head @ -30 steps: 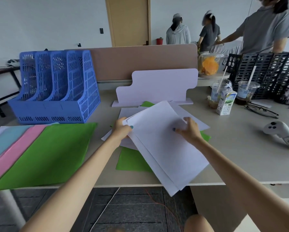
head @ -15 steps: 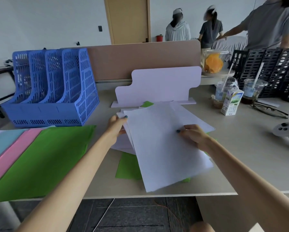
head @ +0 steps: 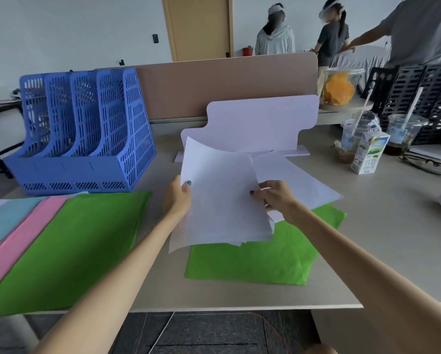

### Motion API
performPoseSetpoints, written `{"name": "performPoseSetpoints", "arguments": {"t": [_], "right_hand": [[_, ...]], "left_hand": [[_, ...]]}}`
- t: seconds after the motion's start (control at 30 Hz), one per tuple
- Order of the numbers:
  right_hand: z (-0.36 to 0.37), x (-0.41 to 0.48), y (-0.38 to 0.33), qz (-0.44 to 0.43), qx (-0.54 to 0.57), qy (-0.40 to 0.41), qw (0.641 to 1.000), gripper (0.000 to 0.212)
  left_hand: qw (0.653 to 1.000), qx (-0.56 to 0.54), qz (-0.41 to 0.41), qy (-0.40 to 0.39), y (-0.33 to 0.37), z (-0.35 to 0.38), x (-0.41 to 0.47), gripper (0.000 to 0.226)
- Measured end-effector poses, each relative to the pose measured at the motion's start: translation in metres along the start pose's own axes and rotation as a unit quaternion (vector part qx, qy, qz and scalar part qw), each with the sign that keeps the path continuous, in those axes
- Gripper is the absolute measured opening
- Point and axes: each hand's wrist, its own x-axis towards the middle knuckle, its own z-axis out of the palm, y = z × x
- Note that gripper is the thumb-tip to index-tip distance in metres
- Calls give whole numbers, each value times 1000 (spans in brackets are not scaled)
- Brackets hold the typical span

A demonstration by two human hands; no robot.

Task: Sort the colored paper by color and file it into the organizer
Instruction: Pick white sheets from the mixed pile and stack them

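Note:
A stack of white sheets is raised off the desk and tilted up, its far edge curling. My left hand grips its left edge with the thumb on top. My right hand pinches the stack's right side. Under it lie more white sheets and green paper flat on the desk. To the left sit sorted piles: green, pink and light blue. The blue organizer with several slots stands at the back left, and I see no paper in it.
A white board stand is upright behind the papers. At the right are a milk carton, two plastic cups, glasses and a black organizer. People stand beyond the desk divider.
Both hands have gathered the white sheets and lifted them off the desk, tilting them upright. The green paper beneath is now much more exposed.

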Motion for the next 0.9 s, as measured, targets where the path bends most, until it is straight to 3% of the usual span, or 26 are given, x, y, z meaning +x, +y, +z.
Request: {"name": "performPoseSetpoints", "arguments": {"t": [0.23, 0.4, 0.5, 0.57, 0.73, 0.9], "right_hand": [[-6, 7, 13, -89, -115, 18, 989, 44], [-4, 6, 23, -194, -340, 41, 919, 32], [-4, 2, 30, -181, -443, -14, 878, 60], [-4, 2, 35, -172, -473, -42, 863, 74], [-1, 6, 38, -167, -500, -44, 849, 74], [2, 0, 38, -159, -483, -24, 861, 81]], "left_hand": [[988, 150, 22, -5, -7, 3, 11, 31], [964, 256, 66, -4, -7, 5, 16, 28], [949, 313, 43, -7, -6, 4, 15, 32], [939, 344, 16, -12, -1, 0, 16, 38], [924, 374, -31, -66, 2, -16, 19, 49], [942, 303, -75, -120, 1, -34, 13, 45]]}}
